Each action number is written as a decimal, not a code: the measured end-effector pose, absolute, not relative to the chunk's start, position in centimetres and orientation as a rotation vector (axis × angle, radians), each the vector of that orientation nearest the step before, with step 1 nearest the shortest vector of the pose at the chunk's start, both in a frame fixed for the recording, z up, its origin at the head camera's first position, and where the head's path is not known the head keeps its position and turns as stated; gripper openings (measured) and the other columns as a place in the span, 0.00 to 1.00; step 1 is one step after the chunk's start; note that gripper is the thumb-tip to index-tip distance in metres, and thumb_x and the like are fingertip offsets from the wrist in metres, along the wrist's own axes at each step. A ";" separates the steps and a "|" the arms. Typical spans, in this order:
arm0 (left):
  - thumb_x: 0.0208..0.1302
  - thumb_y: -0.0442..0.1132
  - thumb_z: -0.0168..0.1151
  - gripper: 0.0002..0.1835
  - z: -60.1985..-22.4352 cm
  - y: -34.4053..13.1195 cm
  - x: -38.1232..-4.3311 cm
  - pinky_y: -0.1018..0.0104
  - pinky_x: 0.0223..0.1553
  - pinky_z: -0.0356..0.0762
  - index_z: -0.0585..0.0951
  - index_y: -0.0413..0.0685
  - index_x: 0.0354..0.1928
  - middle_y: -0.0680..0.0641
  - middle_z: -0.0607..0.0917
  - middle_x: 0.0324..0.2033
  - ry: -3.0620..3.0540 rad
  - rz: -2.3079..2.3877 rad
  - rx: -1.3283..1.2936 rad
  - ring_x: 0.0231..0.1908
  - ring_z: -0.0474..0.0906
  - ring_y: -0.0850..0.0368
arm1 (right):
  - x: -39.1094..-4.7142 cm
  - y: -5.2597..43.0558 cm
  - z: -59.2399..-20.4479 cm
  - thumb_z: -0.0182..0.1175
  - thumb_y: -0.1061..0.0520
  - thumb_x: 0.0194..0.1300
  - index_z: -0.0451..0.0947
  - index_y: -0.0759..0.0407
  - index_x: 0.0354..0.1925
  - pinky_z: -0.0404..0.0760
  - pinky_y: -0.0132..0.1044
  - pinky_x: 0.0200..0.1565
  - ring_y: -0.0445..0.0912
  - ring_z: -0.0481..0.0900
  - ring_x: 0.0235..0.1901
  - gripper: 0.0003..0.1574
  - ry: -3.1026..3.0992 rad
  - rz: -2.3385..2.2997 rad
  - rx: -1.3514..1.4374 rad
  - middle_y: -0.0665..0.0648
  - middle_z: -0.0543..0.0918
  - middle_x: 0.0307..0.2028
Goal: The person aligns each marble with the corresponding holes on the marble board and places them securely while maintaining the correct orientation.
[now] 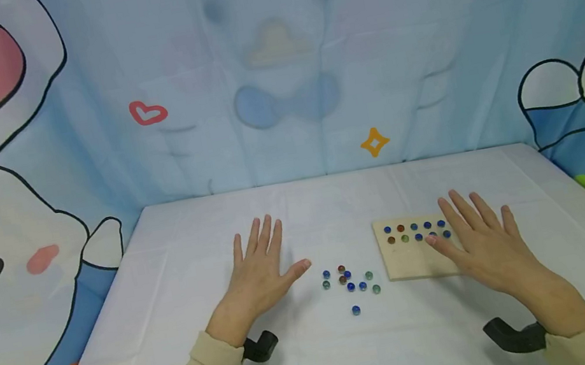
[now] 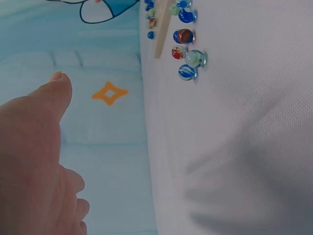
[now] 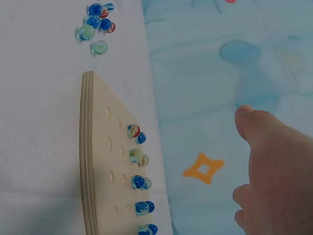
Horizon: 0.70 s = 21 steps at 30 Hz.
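My left hand point(image 1: 262, 278) is held over the table with its fingers straight and spread, holding nothing. Right of it, several loose glass marbles point(image 1: 351, 287) in blue, green and red-brown lie scattered on the cloth. A pale wooden board point(image 1: 416, 262) lies farther right, with marbles point(image 3: 142, 208) sitting in two rows along its far side. Round hollows without marbles show nearer its front edge in the right wrist view. Above the board's right part is my right hand point(image 1: 486, 247), fingers spread and straight, gripping nothing. It hides that corner of the board.
A white cloth point(image 1: 310, 360) covers the table. Behind it hangs a light blue curtain point(image 1: 286, 145) with cartoon prints. A black curved wrist mount point(image 1: 262, 346) sticks out below the left hand, and another black mount point(image 1: 515, 335) below the right.
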<state>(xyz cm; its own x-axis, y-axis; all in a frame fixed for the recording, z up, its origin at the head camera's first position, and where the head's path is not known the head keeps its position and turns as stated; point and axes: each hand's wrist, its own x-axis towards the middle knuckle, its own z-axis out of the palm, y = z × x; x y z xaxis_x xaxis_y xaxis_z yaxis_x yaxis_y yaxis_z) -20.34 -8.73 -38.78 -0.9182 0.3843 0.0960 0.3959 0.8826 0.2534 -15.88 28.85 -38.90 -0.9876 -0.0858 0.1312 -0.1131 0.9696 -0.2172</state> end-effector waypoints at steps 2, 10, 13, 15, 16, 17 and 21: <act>0.67 0.74 0.41 0.50 -38.7 -8.8 -20.3 0.37 0.75 0.29 0.45 0.48 0.79 0.45 0.43 0.79 -3.008 -0.418 -0.627 0.79 0.31 0.47 | -15.8 28.8 -38.9 0.39 0.27 0.73 0.39 0.61 0.78 0.28 0.76 0.66 0.67 0.30 0.76 0.55 -2.997 0.343 0.147 0.67 0.38 0.78; 0.67 0.75 0.39 0.51 -38.5 -8.6 -20.4 0.38 0.75 0.29 0.43 0.49 0.79 0.46 0.42 0.79 -3.009 -0.392 -0.614 0.79 0.32 0.48 | -15.3 29.0 -38.7 0.40 0.26 0.72 0.37 0.60 0.79 0.24 0.75 0.66 0.66 0.27 0.76 0.57 -3.004 0.371 0.129 0.66 0.35 0.78; 0.67 0.76 0.39 0.51 -38.4 -8.5 -20.3 0.38 0.75 0.29 0.43 0.49 0.79 0.46 0.42 0.79 -3.009 -0.399 -0.613 0.79 0.31 0.48 | -15.0 29.3 -38.8 0.40 0.26 0.72 0.36 0.59 0.79 0.25 0.75 0.66 0.66 0.28 0.76 0.56 -2.992 0.363 0.128 0.66 0.35 0.78; 0.67 0.76 0.38 0.51 -38.4 -8.3 -20.2 0.39 0.76 0.28 0.43 0.50 0.79 0.47 0.41 0.79 -3.014 -0.407 -0.617 0.79 0.30 0.49 | -14.8 29.5 -38.8 0.40 0.26 0.72 0.37 0.59 0.79 0.26 0.75 0.66 0.66 0.28 0.77 0.56 -2.981 0.355 0.128 0.66 0.37 0.78; 0.67 0.76 0.38 0.51 -38.4 -8.2 -20.1 0.39 0.76 0.28 0.42 0.50 0.79 0.47 0.40 0.79 -3.018 -0.406 -0.621 0.79 0.30 0.49 | -14.7 29.6 -38.8 0.40 0.27 0.72 0.37 0.59 0.79 0.27 0.76 0.66 0.66 0.29 0.77 0.56 -2.977 0.356 0.127 0.66 0.37 0.78; 0.67 0.76 0.38 0.51 -38.4 -8.1 -20.1 0.39 0.76 0.28 0.42 0.50 0.79 0.48 0.40 0.79 -3.023 -0.409 -0.623 0.79 0.29 0.49 | -14.6 29.7 -38.9 0.40 0.27 0.72 0.37 0.59 0.79 0.27 0.76 0.66 0.67 0.29 0.76 0.56 -2.975 0.353 0.124 0.67 0.38 0.78; 0.67 0.75 0.39 0.51 -38.5 -7.8 -19.8 0.39 0.76 0.29 0.42 0.51 0.79 0.47 0.40 0.79 -3.028 -0.418 -0.636 0.79 0.30 0.48 | -14.3 30.0 -39.2 0.41 0.26 0.71 0.38 0.60 0.79 0.27 0.76 0.66 0.68 0.30 0.76 0.57 -2.978 0.361 0.107 0.68 0.39 0.78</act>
<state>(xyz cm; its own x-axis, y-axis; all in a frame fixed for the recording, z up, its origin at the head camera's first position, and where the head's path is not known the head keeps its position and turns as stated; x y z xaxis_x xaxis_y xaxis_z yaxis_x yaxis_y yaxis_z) -19.80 -7.76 -38.46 -0.9167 0.3927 0.0734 0.3979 0.8810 0.2558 -14.33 30.03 -39.19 -0.9878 -0.0538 0.1465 -0.0872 0.9687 -0.2326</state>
